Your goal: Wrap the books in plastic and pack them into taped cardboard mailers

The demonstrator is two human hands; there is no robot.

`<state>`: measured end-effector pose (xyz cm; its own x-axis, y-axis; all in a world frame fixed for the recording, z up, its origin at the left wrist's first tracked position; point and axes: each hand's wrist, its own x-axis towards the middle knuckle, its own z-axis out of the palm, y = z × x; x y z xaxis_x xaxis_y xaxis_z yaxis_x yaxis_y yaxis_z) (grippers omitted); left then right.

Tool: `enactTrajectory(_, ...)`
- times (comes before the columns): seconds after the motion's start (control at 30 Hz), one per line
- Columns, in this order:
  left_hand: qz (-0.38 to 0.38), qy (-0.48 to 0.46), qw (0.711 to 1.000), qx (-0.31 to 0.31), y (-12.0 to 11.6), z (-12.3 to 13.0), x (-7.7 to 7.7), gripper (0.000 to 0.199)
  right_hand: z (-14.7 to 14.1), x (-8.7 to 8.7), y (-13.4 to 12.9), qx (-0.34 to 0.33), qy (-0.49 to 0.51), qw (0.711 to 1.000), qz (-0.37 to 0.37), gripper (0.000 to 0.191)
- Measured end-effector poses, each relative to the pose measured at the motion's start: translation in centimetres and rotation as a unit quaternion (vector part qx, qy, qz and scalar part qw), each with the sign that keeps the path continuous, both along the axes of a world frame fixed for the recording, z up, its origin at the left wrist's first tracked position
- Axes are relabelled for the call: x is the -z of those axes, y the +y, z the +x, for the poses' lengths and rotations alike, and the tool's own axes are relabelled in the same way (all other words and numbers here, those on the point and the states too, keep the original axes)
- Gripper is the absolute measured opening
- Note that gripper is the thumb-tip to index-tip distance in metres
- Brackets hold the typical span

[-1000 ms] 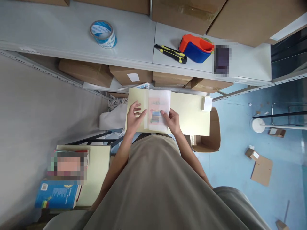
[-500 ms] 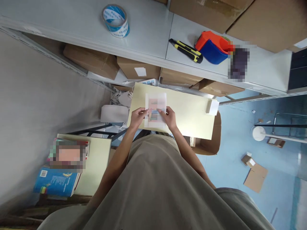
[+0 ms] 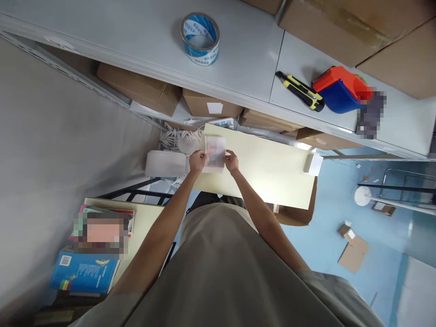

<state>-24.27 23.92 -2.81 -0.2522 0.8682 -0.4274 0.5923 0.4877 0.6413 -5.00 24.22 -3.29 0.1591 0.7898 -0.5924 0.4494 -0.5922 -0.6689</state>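
Observation:
Between my two hands is a small pinkish printed booklet in a whitish translucent sleeve [image 3: 215, 153], held over the left part of the pale yellow table [image 3: 265, 165]. My left hand [image 3: 197, 161] pinches its left edge with closed fingers. On the opposite edge, my right hand [image 3: 232, 162] grips the sleeve between thumb and fingers. Whether the sleeve rests on the tabletop or hangs just above it, I cannot tell. A small white block or stack of paper [image 3: 313, 164] lies at the table's right end.
A grey shelf [image 3: 238, 59] ahead carries a roll of blue-and-white tape [image 3: 200, 38], a yellow-black utility knife [image 3: 300, 91] and a red-blue tape dispenser [image 3: 340, 88]. Cardboard boxes [image 3: 211, 103] sit below. An open carton [image 3: 296, 215] stands under the table; books [image 3: 85, 271] lie at left.
My hands have shifted from the sleeve's face to its two side edges, and the sleeve looks narrower, with its loose left part no longer spread out. The head view has shifted slightly.

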Motion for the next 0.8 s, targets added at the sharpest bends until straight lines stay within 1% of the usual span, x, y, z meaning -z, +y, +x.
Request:
enactTrajectory(0.07,0.011,-0.024,1.0,0.003,1.5,-0.5,0.8,0.019,-0.5,0.5,0.9,0.018,0.014,1.0,0.004,0.051)
enactTrajectory(0.2,0.026,-0.073,0.997,0.013,3.4,-0.9,2.3,0.029,-1.3,1.1,1.6,0.044,0.043,0.998,0.025,0.047)
enactTrajectory(0.3,0.028,-0.094,0.995,0.002,3.5,-0.6,2.8,0.037,-1.8,1.0,1.4,0.068,0.063,0.995,0.041,0.044)
enactTrajectory(0.37,0.034,-0.12,0.992,-0.021,2.7,-0.2,2.7,0.039,-1.7,0.7,0.9,0.083,0.072,0.993,0.045,0.043)
enactTrajectory(0.43,0.043,-0.157,0.986,-0.044,1.2,0.0,2.1,0.039,-1.3,0.3,0.2,0.09,0.081,0.991,0.051,0.043)
enactTrajectory(0.5,0.05,-0.192,0.978,-0.065,-0.9,0.0,1.2,0.037,-0.8,-0.3,-0.7,0.088,0.098,0.989,0.061,0.045)
enactTrajectory(0.67,0.062,-0.251,0.958,-0.122,-7.2,-0.3,-0.6,0.03,0.5,-2.3,-3.3,0.056,0.131,0.988,0.066,0.046)
enactTrajectory(0.8,0.07,-0.283,0.942,-0.165,-12.2,0.1,-1.5,0.033,0.4,-4.3,-5.1,0.016,0.174,0.983,0.064,0.044)
